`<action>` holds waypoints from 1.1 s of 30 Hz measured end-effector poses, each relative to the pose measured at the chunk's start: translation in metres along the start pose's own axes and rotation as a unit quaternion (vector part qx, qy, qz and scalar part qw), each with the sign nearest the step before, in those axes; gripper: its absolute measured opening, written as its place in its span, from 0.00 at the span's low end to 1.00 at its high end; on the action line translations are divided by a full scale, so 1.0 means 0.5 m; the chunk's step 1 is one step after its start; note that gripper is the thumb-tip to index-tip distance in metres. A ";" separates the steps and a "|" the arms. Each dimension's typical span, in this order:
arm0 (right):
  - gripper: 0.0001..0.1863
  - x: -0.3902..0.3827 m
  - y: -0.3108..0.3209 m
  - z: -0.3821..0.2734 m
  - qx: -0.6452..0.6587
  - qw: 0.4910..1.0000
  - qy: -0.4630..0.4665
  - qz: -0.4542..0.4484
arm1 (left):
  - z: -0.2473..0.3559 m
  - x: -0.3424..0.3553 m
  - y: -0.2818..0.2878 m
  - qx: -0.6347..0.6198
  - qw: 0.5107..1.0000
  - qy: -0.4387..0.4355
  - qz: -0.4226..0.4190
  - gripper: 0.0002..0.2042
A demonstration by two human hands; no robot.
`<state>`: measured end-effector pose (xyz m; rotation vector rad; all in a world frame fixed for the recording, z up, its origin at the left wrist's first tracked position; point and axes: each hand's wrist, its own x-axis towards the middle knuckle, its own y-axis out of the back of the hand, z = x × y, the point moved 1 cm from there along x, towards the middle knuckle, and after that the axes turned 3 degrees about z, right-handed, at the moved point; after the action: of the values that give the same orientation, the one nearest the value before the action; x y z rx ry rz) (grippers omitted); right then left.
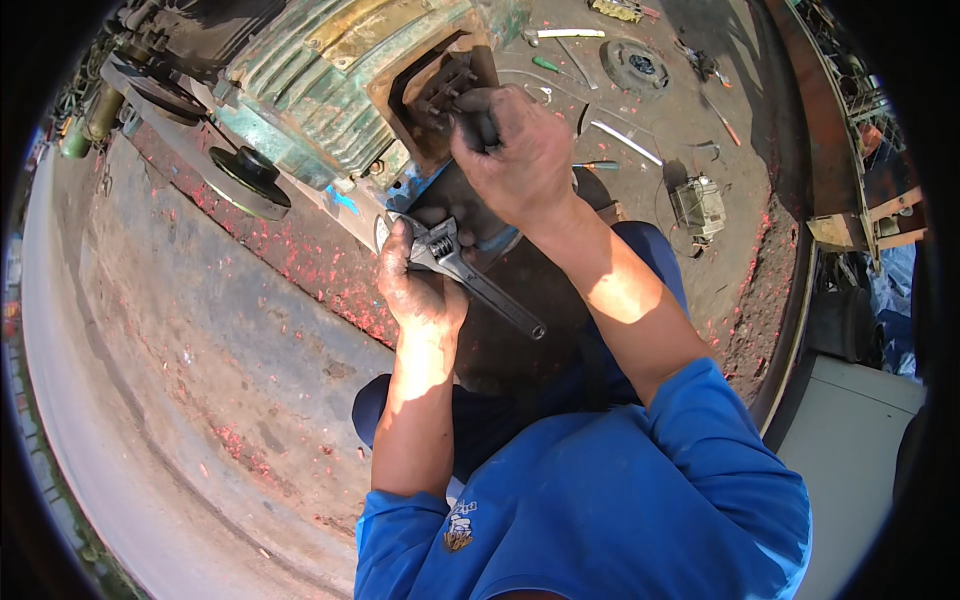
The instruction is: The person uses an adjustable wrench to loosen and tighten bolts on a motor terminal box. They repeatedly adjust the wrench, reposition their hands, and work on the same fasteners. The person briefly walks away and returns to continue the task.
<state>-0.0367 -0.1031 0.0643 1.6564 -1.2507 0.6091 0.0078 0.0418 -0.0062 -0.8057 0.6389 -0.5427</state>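
Observation:
A large green, finned electric motor (300, 110) with worn paint lies at the upper left. Its square terminal box (382, 88) faces me uncovered, with dark terminal posts (445, 88) inside. My right hand (520, 155) is closed at the mouth of this box, fingers curled by the posts. Whatever its fingertips grip is hidden by the hand. Below the box, my left hand (412, 290) is wrapped round the head end of a steel adjustable wrench (490, 293). The wrench handle slants down to the right, apart from the motor.
Across the ground to the right lie a round dark metal cover (634, 66), a green-handled screwdriver (546, 64), a hammer (568, 33) and a small greyish metal part (699, 208). A black pulley wheel (250, 183) stands by the motor's left. Metal shelving (870, 150) borders the far right.

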 end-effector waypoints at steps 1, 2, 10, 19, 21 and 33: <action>0.14 0.000 0.000 -0.002 -0.007 1.000 -0.005 0.000 | -0.001 -0.001 -0.001 -0.003 1.000 0.000 0.008 0.19; 0.14 0.001 0.001 -0.003 -0.006 1.000 0.005 0.002 | -0.002 -0.002 0.000 -0.010 1.000 0.005 0.011 0.19; 0.11 0.022 0.019 -0.013 -0.006 1.000 0.005 -0.003 | -0.011 0.000 -0.007 -0.019 0.999 0.026 -0.001 0.19; 0.13 0.035 0.025 -0.016 0.002 0.999 -0.012 -0.032 | 0.000 -0.004 -0.013 0.000 1.000 0.003 -0.007 0.19; 0.13 0.027 0.023 -0.012 -0.001 0.999 -0.010 -0.036 | -0.001 -0.009 -0.010 -0.004 1.000 0.006 0.001 0.19; 0.08 -0.036 0.091 0.000 0.177 0.949 -0.244 -0.091 | -0.006 0.001 0.001 -0.029 1.000 -0.009 0.003 0.16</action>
<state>-0.0853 -0.0964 0.0669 2.2947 -1.3615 0.3271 0.0062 0.0404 -0.0084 -0.8611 0.6429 -0.5125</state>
